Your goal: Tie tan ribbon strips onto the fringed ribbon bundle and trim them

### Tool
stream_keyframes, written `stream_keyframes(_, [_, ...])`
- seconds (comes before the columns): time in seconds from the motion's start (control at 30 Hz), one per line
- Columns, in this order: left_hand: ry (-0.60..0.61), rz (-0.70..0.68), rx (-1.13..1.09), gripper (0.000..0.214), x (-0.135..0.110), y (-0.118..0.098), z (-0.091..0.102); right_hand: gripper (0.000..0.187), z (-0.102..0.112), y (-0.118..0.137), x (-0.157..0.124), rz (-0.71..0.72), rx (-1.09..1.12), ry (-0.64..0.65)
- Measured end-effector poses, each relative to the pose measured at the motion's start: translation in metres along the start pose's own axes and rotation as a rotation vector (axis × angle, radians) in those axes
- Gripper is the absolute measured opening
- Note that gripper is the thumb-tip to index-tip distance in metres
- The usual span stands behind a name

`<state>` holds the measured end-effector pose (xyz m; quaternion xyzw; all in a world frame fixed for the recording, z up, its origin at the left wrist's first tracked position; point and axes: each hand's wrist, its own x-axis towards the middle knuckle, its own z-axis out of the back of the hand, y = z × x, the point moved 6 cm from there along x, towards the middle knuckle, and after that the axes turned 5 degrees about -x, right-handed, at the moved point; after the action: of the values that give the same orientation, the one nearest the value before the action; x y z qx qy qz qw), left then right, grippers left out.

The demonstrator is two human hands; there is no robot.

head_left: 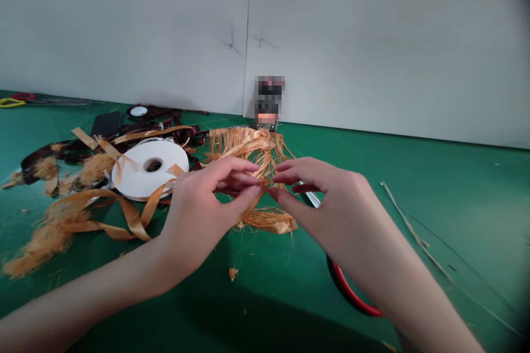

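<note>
Head view: left grip point(199, 215) pinched closed on frayed orange ribbon point(248, 146), mid green cutting-mat surface point(434, 204). Right grip point(331, 209) half-curled, fingertips just beside it, hold unclear. White ribbon spool point(149, 168) toward left edge.

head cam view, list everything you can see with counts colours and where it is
white ribbon spool: 1, white, left of the hands
frayed ribbon bundle: 1, orange, between and beyond the hands
ribbon strips: several, orange, around the spool
fibre tufts: several, orange, far left
dark ribbon: tangled, dark maroon, behind the spool
flat object: 1, black, behind the spool
scissors: 1 pair, red and black handle, under the right hand
scissors: 1 pair, yellow handle, far left
blurred object: 1, pixelated, at the wall
straw strip: 1, tan, right
cutting mat: 1, green, underneath everything
wall panels: 2, white, behind
left hand: 1, at the bundle
right hand: 1, at the bundle
</note>
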<state>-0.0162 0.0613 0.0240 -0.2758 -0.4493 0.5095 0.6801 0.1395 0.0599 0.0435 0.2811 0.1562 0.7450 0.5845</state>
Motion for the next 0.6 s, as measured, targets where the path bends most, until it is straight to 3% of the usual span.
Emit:
stream_keyframes(0.27, [-0.054,-0.152,0.171,0.006,-0.006,-0.006,-0.002,0.021,-0.012,0.014,-0.008,0.122,-0.093,-0.060])
stream_keyframes(0.37, [-0.045,-0.202,0.171,0.008,-0.008,-0.010,-0.005,0.018,-0.015,0.014,-0.008,0.124,-0.154,-0.049])
stream_keyframes(0.47, [-0.042,-0.148,0.123,0.007,-0.008,-0.010,-0.003,0.013,-0.017,0.014,-0.008,0.097,-0.179,-0.028])
stream_keyframes(0.6, [-0.036,0.013,-0.039,0.004,-0.006,-0.004,0.003,0.018,-0.010,0.017,-0.012,0.068,-0.178,-0.094])
